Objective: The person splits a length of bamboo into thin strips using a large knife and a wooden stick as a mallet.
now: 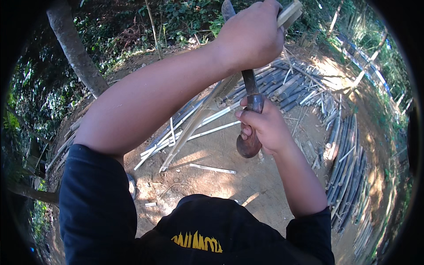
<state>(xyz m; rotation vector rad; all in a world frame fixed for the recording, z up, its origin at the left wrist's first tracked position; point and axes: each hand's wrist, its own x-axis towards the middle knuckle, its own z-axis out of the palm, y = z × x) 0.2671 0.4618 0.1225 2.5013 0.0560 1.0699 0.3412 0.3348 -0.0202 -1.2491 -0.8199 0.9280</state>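
Observation:
My left hand (254, 37) is raised at the top of the view, closed around a split bamboo strip (289, 14) whose squared end sticks out past the knuckles. The strip appears to run on below my wrist and slant down to the ground, its long pale length (192, 126) showing there. In my right hand (265, 126) is a machete (250, 143), gripped by its brown wooden handle. Its dark blade rises behind my left wrist, and the tip shows above it. My wrist hides where blade and bamboo come nearest, so I cannot tell whether they touch.
Several dark bamboo poles (289, 90) lie piled ahead, with another stack (346, 168) to the right. Pale split strips (212, 118) and a short offcut (213, 168) lie on bare earth. A tree trunk (77, 48) leans at the left, with undergrowth beyond.

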